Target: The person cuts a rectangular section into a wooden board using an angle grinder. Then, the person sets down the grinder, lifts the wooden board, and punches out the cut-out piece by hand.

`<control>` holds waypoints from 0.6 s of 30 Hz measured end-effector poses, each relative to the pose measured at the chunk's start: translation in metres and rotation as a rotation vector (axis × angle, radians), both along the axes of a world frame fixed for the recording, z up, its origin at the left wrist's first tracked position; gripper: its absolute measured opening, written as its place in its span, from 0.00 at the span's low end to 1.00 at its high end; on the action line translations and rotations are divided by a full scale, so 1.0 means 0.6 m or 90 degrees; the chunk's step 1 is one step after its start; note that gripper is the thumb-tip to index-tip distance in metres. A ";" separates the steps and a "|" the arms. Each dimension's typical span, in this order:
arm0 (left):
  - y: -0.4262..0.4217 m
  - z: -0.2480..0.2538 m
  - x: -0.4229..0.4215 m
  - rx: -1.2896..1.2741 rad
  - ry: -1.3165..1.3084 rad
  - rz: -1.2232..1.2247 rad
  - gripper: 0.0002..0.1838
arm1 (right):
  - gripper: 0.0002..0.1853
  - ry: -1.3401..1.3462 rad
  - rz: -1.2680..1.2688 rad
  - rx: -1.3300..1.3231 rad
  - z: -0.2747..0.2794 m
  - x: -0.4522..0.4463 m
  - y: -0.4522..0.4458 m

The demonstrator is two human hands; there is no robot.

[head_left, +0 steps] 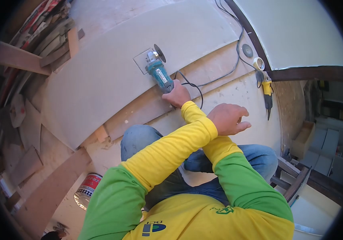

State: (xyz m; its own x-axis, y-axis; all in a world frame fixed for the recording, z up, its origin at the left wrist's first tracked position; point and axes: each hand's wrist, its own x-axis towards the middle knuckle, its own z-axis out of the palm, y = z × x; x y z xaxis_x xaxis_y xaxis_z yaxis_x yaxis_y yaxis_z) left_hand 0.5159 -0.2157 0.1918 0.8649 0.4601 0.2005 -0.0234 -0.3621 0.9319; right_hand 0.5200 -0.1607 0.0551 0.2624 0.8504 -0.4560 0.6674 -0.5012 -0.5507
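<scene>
My forearms cross in front of me, the left over the right. My right hand (177,95) is closed around the rear end of a teal angle grinder (161,77), which points away from me. Its dark disc (160,53) stands on edge at the far end. Beneath the grinder head, a rectangle outline (138,61) marks the large pale curved sheet (99,76). My left hand (226,119) is empty, with thumb and fingers apart, above the right forearm.
A yellow-and-black power tool (267,94) lies at right, near a tape roll (258,64) and a grey disc (247,50). Black cables (235,64) cross the boards. A red-labelled can (88,190) stands at lower left; scrap wood (55,44) is piled upper left.
</scene>
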 end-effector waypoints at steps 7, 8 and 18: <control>0.005 -0.001 0.003 -0.025 0.032 -0.017 0.22 | 0.34 0.015 0.001 -0.016 -0.007 0.005 -0.003; 0.007 0.000 0.003 -0.040 0.051 -0.027 0.22 | 0.33 0.014 0.006 -0.023 -0.006 0.006 -0.002; 0.006 -0.006 0.004 -0.020 0.017 -0.012 0.22 | 0.33 0.017 0.001 -0.025 -0.010 0.007 -0.002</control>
State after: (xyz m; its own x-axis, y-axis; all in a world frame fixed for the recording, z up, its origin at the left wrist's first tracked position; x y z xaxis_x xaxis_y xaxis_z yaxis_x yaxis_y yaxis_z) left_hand 0.5185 -0.2122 0.1882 0.8784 0.4490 0.1635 -0.0053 -0.3330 0.9429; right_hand 0.5243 -0.1616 0.0490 0.2487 0.8320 -0.4959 0.6533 -0.5221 -0.5483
